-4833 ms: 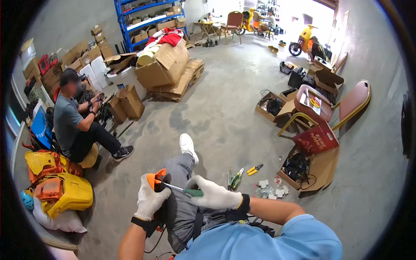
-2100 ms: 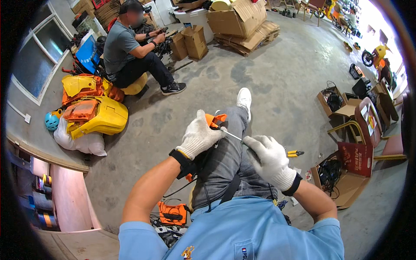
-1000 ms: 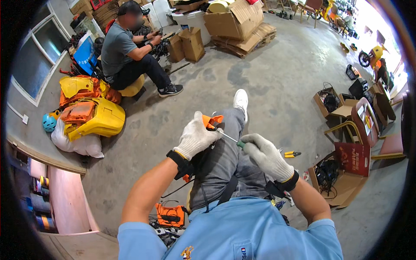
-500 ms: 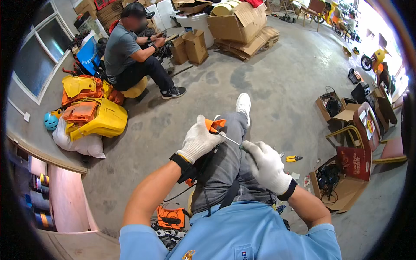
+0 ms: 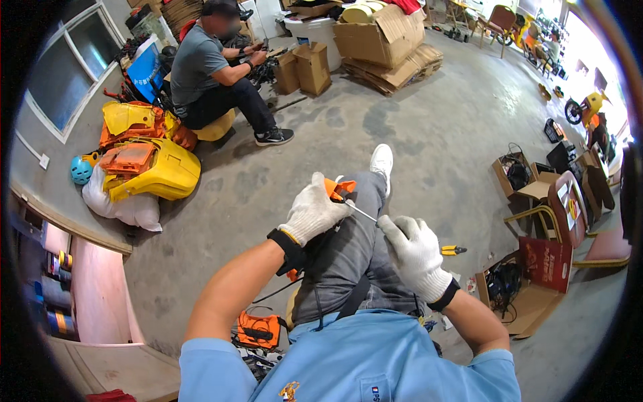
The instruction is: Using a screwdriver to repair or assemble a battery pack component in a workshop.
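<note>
In a white knit glove, my left hand (image 5: 312,210) is closed around an orange plastic part (image 5: 340,188) with a dark piece on it, above my bent leg. My right hand (image 5: 413,256), gloved alike, grips a screwdriver (image 5: 362,212); its handle is mostly hidden in the fist. The thin metal shaft points up and left, and its tip meets the orange part beside my left fingers. Whether it sits in a screw is too small to tell. A black cable (image 5: 319,305) hangs below my left wrist.
Yellow-handled pliers (image 5: 453,250) lie on the floor right of my right hand. A carton of black cables (image 5: 536,305) and chairs (image 5: 569,201) stand farther right. An orange case (image 5: 258,331) lies beside my left hip. Yellow and orange shells (image 5: 164,171) are piled left, near a seated person (image 5: 207,70).
The view has shifted slightly. Both hands keep their grips, and the screwdriver stays against the orange part at nearly the same angle.
</note>
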### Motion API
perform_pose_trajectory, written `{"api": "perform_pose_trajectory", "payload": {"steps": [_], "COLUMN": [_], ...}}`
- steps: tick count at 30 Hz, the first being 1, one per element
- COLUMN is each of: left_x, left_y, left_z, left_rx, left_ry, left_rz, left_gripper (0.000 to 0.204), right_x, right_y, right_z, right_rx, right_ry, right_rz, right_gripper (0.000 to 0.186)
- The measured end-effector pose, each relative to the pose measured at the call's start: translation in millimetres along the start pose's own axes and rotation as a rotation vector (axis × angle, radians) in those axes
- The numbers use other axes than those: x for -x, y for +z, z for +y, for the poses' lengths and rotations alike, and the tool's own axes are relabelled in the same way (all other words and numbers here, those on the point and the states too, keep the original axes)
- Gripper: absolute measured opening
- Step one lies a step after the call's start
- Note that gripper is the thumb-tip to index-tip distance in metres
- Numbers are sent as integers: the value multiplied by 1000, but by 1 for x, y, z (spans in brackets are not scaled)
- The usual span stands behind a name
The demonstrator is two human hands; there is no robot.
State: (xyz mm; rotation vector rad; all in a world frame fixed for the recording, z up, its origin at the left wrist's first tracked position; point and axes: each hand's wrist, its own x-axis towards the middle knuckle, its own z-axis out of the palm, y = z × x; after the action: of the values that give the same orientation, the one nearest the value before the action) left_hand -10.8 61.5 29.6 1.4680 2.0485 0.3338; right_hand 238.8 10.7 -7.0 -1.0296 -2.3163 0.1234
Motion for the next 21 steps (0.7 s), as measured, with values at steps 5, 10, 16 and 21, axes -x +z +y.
{"api": "perform_pose_trajectory", "payload": {"steps": [5, 10, 16, 21], "left_x": [-8, -7, -4, -12], "left_y": [17, 21, 13, 27], "left_z": [-17, -23, -23, -26], "left_rx": [181, 183, 186, 203], "left_ry": [120, 218, 124, 201], "left_rz": [35, 116, 97, 127], "left_gripper": [61, 57, 64, 63], "right_x": [-4, -9, -5, -10], "right_y": [-6, -8, 4, -14], "right_z": [-1, -3, -12, -5], "right_rx": [-259, -537, -444, -62], "right_ry": [169, 529, 280, -44], "right_rz": [-73, -128, -55, -4], "right_gripper": [45, 28, 32, 38]}}
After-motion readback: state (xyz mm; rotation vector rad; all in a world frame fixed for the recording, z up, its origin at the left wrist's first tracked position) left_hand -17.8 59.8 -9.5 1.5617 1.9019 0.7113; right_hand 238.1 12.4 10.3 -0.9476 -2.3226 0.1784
